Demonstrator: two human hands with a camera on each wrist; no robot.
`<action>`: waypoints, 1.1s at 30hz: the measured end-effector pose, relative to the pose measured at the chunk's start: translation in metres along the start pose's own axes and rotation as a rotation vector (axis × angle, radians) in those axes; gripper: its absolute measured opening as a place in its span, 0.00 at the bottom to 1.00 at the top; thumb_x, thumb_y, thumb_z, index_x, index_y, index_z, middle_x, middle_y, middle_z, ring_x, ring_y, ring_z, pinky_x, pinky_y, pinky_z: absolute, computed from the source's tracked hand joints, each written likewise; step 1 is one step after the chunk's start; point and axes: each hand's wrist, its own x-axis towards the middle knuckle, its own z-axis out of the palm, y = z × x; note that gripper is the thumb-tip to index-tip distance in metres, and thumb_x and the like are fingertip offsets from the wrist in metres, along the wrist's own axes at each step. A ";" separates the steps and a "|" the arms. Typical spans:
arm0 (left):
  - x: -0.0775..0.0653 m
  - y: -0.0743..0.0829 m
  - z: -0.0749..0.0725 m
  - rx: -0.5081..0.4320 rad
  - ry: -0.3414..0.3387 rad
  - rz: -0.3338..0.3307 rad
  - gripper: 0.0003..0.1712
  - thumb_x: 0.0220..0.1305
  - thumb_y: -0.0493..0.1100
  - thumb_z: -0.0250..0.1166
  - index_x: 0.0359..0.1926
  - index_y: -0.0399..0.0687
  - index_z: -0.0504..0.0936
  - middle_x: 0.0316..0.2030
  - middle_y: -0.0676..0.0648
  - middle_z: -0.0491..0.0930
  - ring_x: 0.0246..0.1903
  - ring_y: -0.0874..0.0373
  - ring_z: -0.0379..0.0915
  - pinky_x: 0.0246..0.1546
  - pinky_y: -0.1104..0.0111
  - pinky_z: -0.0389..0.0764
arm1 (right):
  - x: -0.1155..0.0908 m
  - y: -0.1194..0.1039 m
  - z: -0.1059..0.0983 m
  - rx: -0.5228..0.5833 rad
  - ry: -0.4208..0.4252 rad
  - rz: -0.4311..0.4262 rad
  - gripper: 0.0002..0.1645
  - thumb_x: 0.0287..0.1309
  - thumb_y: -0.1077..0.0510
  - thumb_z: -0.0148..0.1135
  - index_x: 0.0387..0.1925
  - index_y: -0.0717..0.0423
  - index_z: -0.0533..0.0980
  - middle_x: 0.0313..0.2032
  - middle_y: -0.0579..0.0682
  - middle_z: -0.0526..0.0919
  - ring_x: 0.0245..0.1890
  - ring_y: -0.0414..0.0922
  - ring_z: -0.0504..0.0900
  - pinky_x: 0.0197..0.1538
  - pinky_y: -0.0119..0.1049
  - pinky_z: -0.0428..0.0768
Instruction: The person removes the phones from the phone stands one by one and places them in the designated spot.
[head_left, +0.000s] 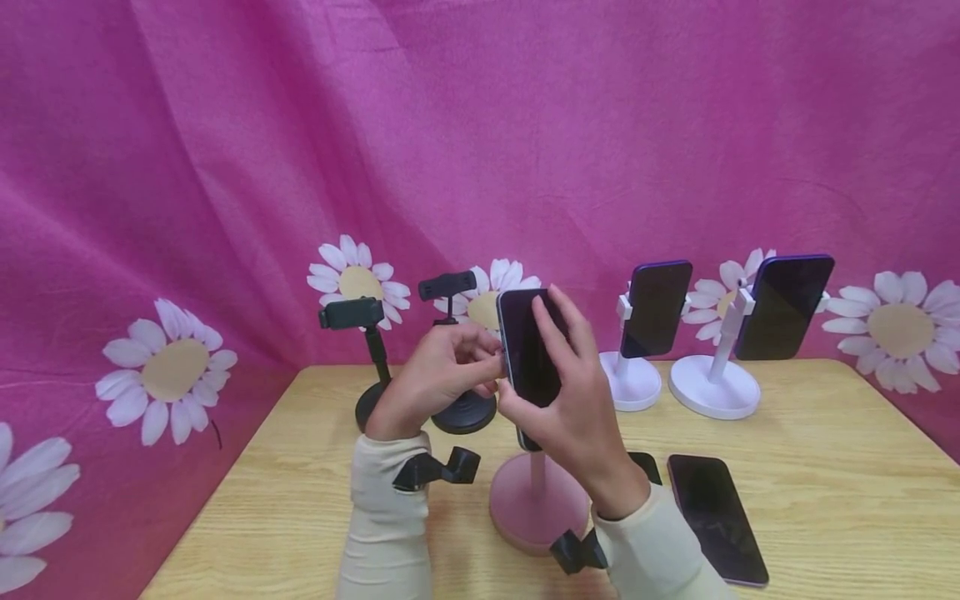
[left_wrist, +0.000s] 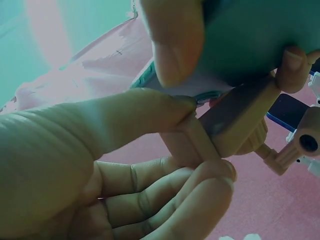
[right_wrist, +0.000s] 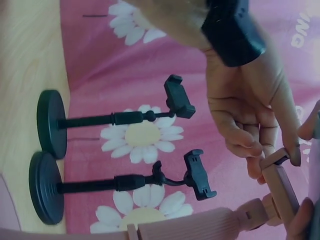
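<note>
My right hand [head_left: 573, 408] holds a dark-screened smartphone [head_left: 519, 333] upright above a pink phone stand [head_left: 536, 508]. Fingers lie over its screen and the thumb is near its left edge. Behind the phone, in the left wrist view, sits the stand's pink clamp [left_wrist: 245, 117], tilted against the phone's edge. The left hand [head_left: 450, 367] pinches the end piece of that clamp between thumb and index finger, its other fingers curled loosely below. The right wrist view shows the same clamp [right_wrist: 282, 192] at the phone's side. How far the phone sits inside it is hidden.
Two black phone stands [head_left: 375, 358] [right_wrist: 47, 187] with bare clamps stand at the back left. At the back right, two white stands [head_left: 716, 387] hold phones [head_left: 656, 308]. A smartphone [head_left: 716, 517] lies on the wooden table [head_left: 832, 467], with another partly hidden behind the right wrist.
</note>
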 end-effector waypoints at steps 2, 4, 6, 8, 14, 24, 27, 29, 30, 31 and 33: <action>0.000 0.001 0.000 0.005 0.000 0.010 0.07 0.60 0.34 0.63 0.39 0.36 0.80 0.27 0.43 0.82 0.27 0.52 0.80 0.33 0.62 0.83 | 0.000 0.000 0.001 -0.053 -0.010 -0.029 0.51 0.40 0.58 0.72 0.69 0.57 0.63 0.72 0.48 0.57 0.66 0.48 0.64 0.53 0.49 0.78; 0.000 0.001 0.001 0.012 0.003 0.020 0.06 0.59 0.33 0.63 0.38 0.36 0.80 0.26 0.43 0.81 0.26 0.52 0.80 0.33 0.62 0.82 | -0.001 0.001 0.001 -0.106 -0.022 -0.058 0.51 0.40 0.56 0.72 0.69 0.57 0.63 0.72 0.49 0.57 0.68 0.49 0.60 0.56 0.50 0.76; 0.000 0.002 0.001 0.024 0.007 0.024 0.05 0.59 0.33 0.63 0.37 0.36 0.80 0.25 0.43 0.80 0.25 0.52 0.79 0.33 0.62 0.82 | -0.001 0.001 0.001 -0.138 -0.035 -0.080 0.51 0.40 0.54 0.71 0.69 0.57 0.63 0.72 0.50 0.58 0.70 0.49 0.58 0.57 0.51 0.75; 0.000 0.002 0.000 0.024 0.009 0.025 0.06 0.59 0.34 0.64 0.39 0.37 0.81 0.26 0.43 0.81 0.26 0.52 0.79 0.33 0.61 0.82 | 0.000 0.001 0.001 -0.150 -0.045 -0.091 0.50 0.40 0.54 0.71 0.69 0.57 0.64 0.72 0.49 0.58 0.71 0.48 0.57 0.59 0.51 0.73; -0.001 0.001 -0.002 -0.002 0.005 -0.010 0.11 0.61 0.35 0.66 0.46 0.40 0.81 0.32 0.43 0.82 0.31 0.50 0.81 0.35 0.60 0.83 | 0.000 0.000 -0.001 -0.145 -0.080 -0.122 0.49 0.40 0.54 0.70 0.68 0.58 0.65 0.71 0.50 0.60 0.71 0.49 0.56 0.59 0.51 0.74; -0.003 0.000 -0.006 -0.023 -0.004 -0.009 0.15 0.61 0.33 0.64 0.51 0.40 0.80 0.32 0.42 0.83 0.29 0.49 0.80 0.36 0.59 0.83 | 0.001 0.000 -0.004 -0.112 -0.148 -0.198 0.49 0.41 0.55 0.69 0.69 0.57 0.64 0.70 0.50 0.62 0.71 0.51 0.57 0.63 0.50 0.70; -0.003 0.000 -0.007 -0.014 0.000 -0.014 0.16 0.62 0.33 0.64 0.51 0.41 0.80 0.33 0.43 0.83 0.30 0.49 0.80 0.36 0.59 0.83 | 0.001 0.000 -0.005 -0.106 -0.163 -0.215 0.49 0.41 0.55 0.69 0.69 0.57 0.64 0.69 0.50 0.64 0.71 0.52 0.57 0.61 0.51 0.71; -0.003 0.000 -0.007 -0.019 0.008 -0.015 0.16 0.61 0.32 0.63 0.51 0.40 0.80 0.33 0.42 0.83 0.30 0.49 0.80 0.35 0.59 0.83 | 0.001 -0.001 -0.006 -0.096 -0.169 -0.216 0.48 0.41 0.55 0.69 0.68 0.57 0.65 0.69 0.50 0.65 0.71 0.52 0.57 0.60 0.52 0.72; -0.003 0.000 -0.006 -0.017 0.016 -0.016 0.16 0.61 0.32 0.63 0.50 0.40 0.80 0.33 0.42 0.83 0.30 0.49 0.80 0.35 0.59 0.83 | 0.001 -0.002 -0.006 -0.085 -0.173 -0.214 0.48 0.41 0.56 0.69 0.68 0.57 0.65 0.68 0.50 0.65 0.71 0.53 0.58 0.60 0.53 0.72; -0.003 0.000 -0.005 -0.006 0.027 -0.008 0.16 0.60 0.32 0.64 0.50 0.40 0.81 0.34 0.43 0.83 0.31 0.50 0.80 0.37 0.60 0.83 | 0.001 -0.003 -0.006 -0.070 -0.178 -0.208 0.48 0.41 0.56 0.70 0.68 0.57 0.66 0.68 0.50 0.66 0.71 0.52 0.58 0.61 0.54 0.71; -0.003 0.000 -0.004 0.024 0.054 0.012 0.18 0.59 0.33 0.66 0.51 0.41 0.81 0.37 0.44 0.83 0.36 0.52 0.79 0.42 0.61 0.81 | 0.001 -0.008 -0.004 -0.034 -0.188 -0.203 0.48 0.41 0.56 0.70 0.68 0.57 0.66 0.68 0.49 0.66 0.70 0.52 0.59 0.63 0.54 0.68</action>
